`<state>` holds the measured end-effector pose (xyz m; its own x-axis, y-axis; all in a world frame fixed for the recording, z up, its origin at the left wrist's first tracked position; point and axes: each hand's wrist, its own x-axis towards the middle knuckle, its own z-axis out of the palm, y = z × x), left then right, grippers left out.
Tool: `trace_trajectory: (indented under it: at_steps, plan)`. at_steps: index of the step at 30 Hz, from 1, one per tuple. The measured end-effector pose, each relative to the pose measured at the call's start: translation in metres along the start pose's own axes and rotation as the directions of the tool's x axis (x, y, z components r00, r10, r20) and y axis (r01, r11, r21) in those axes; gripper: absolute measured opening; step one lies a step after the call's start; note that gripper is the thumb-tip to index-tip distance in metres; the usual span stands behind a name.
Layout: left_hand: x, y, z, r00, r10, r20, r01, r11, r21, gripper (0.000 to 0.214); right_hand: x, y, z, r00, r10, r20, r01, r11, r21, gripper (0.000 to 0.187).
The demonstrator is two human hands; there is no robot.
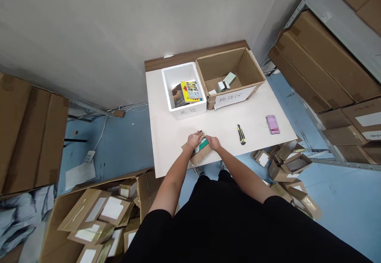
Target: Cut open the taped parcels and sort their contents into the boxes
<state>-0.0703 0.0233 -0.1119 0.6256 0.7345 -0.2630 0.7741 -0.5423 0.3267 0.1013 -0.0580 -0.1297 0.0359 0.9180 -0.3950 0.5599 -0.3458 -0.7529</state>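
Note:
A small cardboard box (200,156) lies at the table's front edge with its top open. Something green and white (203,143) shows inside it; its kind cannot be made out. My left hand (194,140) is closed over the box's far left side. Opposite it, my right hand (213,143) pinches the far right edge, close to the green thing; the fingertips are partly hidden. To the right, a black and yellow utility knife (241,135) rests on the white table (166,144).
Behind my hands stand a white foam box (190,111) holding booklets and a large cardboard carton (253,81) holding small boxes. A blurred pink item (273,124) lies at right. A big carton (49,231) of parcels stands lower left; opened boxes (278,171) litter the floor at right.

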Motion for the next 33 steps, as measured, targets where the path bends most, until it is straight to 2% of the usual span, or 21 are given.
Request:
trace_trajectory:
  at_steps: [3,5,6,7,9,10,11,14,16,18,20,23,28,30,33]
  plan:
    - [-0.006,0.002,0.003,0.998,-0.016,-0.068,0.013,0.999,-0.05,0.05,-0.004,0.011,-0.007,1.0,-0.004,-0.017,0.006,0.996,0.093,0.047]
    - [-0.012,0.001,0.006,0.995,-0.015,-0.098,0.007,0.997,-0.073,0.064,-0.01,0.034,-0.023,0.991,0.091,-0.099,-0.077,0.988,0.132,0.052]
    - [-0.016,0.0,0.008,0.994,-0.023,-0.109,0.015,0.997,-0.073,0.071,-0.014,0.05,-0.036,0.969,0.175,-0.176,-0.153,0.979,0.135,0.053]
    - [-0.02,0.0,0.01,0.992,-0.044,-0.118,0.036,0.997,-0.067,0.075,-0.018,0.068,-0.051,0.914,0.274,-0.298,-0.248,0.961,0.121,0.054]
    - [-0.029,-0.002,0.013,0.983,-0.125,-0.134,0.119,0.991,-0.055,0.077,-0.026,0.107,-0.083,0.751,0.414,-0.514,-0.434,0.897,0.088,0.055]
    - [-0.033,-0.002,0.014,0.975,-0.17,-0.14,0.164,0.985,-0.053,0.076,-0.029,0.126,-0.098,0.71,0.452,-0.54,-0.491,0.867,0.08,0.056]
    - [-0.036,-0.001,0.016,0.968,-0.205,-0.141,0.199,0.978,-0.056,0.073,-0.031,0.144,-0.111,0.704,0.47,-0.532,-0.51,0.856,0.081,0.057]
    - [-0.043,0.004,0.019,0.957,-0.255,-0.142,0.248,0.967,-0.062,0.066,-0.028,0.177,-0.134,0.784,0.474,-0.4,-0.504,0.863,0.036,0.049]
    - [-0.043,0.008,0.02,0.953,-0.269,-0.143,0.262,0.963,-0.062,0.063,-0.022,0.184,-0.139,0.818,0.473,-0.329,-0.498,0.867,0.008,0.042]
    - [-0.041,0.01,0.02,0.951,-0.273,-0.142,0.267,0.962,-0.061,0.063,-0.017,0.179,-0.139,0.836,0.466,-0.289,-0.49,0.872,-0.013,0.039]
    - [-0.038,0.009,0.019,0.953,-0.27,-0.138,0.264,0.963,-0.06,0.062,-0.013,0.165,-0.137,0.867,0.431,-0.251,-0.451,0.892,-0.024,0.039]
    - [-0.031,0.009,0.018,0.958,-0.255,-0.134,0.249,0.967,-0.056,0.062,-0.01,0.13,-0.127,0.92,0.343,-0.191,-0.346,0.938,0.018,0.04]
    - [-0.018,0.017,0.02,0.958,-0.23,-0.17,0.222,0.973,-0.067,0.062,-0.012,0.07,-0.09,0.984,0.173,-0.035,-0.168,0.979,0.114,0.057]
    - [-0.015,0.02,0.022,0.959,-0.22,-0.182,0.209,0.975,-0.073,0.063,-0.018,0.056,-0.076,0.996,0.076,0.048,-0.083,0.981,0.175,0.059]
    - [-0.014,0.021,0.024,0.958,-0.212,-0.19,0.202,0.977,-0.071,0.063,-0.026,0.047,-0.069,0.996,0.006,0.084,-0.027,0.97,0.241,0.064]
